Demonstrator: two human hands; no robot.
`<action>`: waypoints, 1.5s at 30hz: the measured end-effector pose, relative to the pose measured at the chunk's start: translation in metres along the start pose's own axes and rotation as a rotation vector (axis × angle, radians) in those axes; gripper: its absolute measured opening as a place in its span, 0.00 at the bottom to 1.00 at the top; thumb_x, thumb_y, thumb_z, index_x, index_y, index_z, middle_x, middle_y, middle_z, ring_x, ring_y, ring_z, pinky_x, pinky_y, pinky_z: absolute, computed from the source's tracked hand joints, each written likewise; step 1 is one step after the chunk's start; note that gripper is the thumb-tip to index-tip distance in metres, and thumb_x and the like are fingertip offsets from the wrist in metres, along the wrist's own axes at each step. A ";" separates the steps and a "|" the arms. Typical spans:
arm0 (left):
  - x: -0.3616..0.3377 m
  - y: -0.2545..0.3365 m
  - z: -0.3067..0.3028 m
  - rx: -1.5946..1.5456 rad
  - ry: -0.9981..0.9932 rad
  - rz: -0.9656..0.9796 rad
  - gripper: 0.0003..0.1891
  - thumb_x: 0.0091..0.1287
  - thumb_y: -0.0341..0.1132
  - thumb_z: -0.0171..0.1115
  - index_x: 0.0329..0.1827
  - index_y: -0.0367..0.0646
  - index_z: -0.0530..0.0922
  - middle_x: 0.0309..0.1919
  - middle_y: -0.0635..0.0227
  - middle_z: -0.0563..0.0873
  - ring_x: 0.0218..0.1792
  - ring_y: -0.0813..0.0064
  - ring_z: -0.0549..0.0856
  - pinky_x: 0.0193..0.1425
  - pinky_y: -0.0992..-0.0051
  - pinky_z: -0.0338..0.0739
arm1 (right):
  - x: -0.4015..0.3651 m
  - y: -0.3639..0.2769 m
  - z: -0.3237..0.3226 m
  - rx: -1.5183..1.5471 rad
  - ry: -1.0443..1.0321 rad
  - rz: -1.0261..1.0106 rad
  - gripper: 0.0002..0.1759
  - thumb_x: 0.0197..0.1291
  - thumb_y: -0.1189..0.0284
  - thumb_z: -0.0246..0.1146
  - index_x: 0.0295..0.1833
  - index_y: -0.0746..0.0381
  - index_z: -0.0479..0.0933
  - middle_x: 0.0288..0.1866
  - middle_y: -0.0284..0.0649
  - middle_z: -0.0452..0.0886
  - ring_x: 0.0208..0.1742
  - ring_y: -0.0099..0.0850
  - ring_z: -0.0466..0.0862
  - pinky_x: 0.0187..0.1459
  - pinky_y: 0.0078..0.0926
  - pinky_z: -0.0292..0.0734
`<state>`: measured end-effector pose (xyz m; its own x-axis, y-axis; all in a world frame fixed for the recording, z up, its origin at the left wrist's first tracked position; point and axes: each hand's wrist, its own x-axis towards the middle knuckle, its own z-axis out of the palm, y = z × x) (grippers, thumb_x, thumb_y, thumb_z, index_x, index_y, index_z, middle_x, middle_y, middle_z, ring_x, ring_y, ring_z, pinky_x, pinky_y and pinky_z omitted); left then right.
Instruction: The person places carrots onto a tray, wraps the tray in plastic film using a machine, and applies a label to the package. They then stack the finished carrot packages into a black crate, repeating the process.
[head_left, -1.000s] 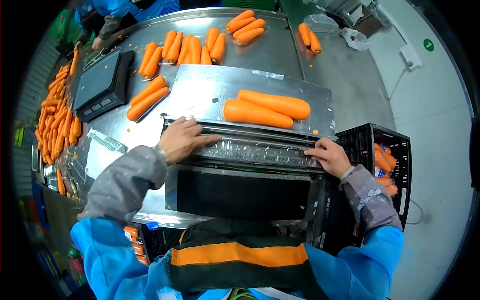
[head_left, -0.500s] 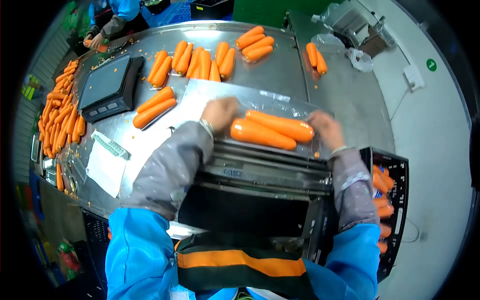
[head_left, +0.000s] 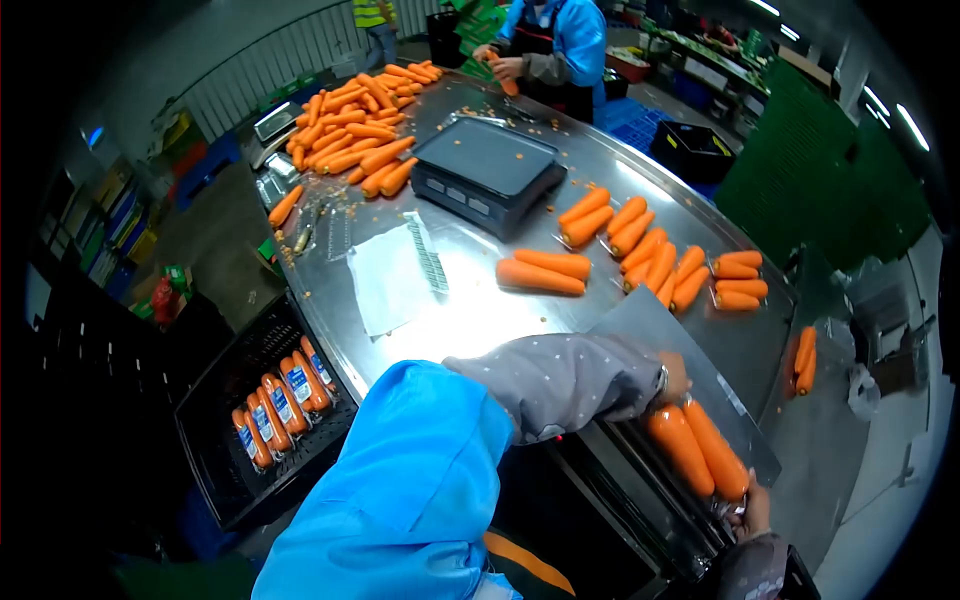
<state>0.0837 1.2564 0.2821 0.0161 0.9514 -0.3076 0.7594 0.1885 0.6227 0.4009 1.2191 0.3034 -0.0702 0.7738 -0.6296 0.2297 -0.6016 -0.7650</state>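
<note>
Two large carrots point(head_left: 700, 450) lie side by side in clear plastic film on a black-edged wrapping machine point(head_left: 625, 495), at the lower right of the view. My left hand point(head_left: 676, 378) is closed at the upper end of this pack, with its fingertips partly hidden. At the lower end, my right hand point(head_left: 757, 508) grips the film, its thumb and fingers bent around the edge. A flat grey plate point(head_left: 640, 320) reaches out behind the pack. Beyond it sit several pairs of carrots point(head_left: 660, 260) on the steel table point(head_left: 470, 325).
A digital scale point(head_left: 490, 165) stands mid-table, with a heap of loose carrots point(head_left: 350, 130) at its left. White paper point(head_left: 385, 285) lies nearer me. A black crate point(head_left: 240, 490) at lower left holds labelled carrot packs. Across the table, a co-worker point(head_left: 560, 50) handles a carrot.
My view has swung left, bringing the crate of labelled packs into sight and shifting the machine to the right. Both hands stay at the ends of the carrot pack.
</note>
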 end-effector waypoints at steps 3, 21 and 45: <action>-0.047 -0.010 -0.005 -0.033 -0.097 0.082 0.24 0.66 0.52 0.53 0.33 0.36 0.83 0.32 0.49 0.85 0.36 0.53 0.85 0.43 0.59 0.78 | -0.041 0.038 0.010 -0.027 0.029 -0.105 0.24 0.67 0.49 0.50 0.36 0.58 0.77 0.20 0.31 0.74 0.13 0.18 0.67 0.12 0.17 0.56; -0.223 -0.139 0.055 -0.162 0.137 0.153 0.21 0.58 0.51 0.65 0.23 0.40 0.75 0.18 0.57 0.78 0.23 0.57 0.80 0.27 0.62 0.72 | -0.125 0.207 0.070 -0.183 0.346 -0.134 0.18 0.66 0.66 0.58 0.24 0.63 0.71 0.15 0.32 0.71 0.15 0.20 0.70 0.21 0.18 0.65; -0.240 -0.152 0.076 0.189 0.696 0.182 0.12 0.63 0.40 0.60 0.24 0.47 0.71 0.13 0.62 0.76 0.17 0.56 0.78 0.19 0.61 0.68 | -0.138 0.221 0.091 -0.408 0.678 -0.604 0.16 0.64 0.65 0.60 0.27 0.62 0.67 0.15 0.29 0.62 0.18 0.19 0.62 0.21 0.23 0.56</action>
<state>0.0134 0.9814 0.2067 -0.2156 0.9097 0.3549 0.8841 0.0276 0.4664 0.3726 0.9611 0.2092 0.2549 0.9540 0.1581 0.6635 -0.0536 -0.7463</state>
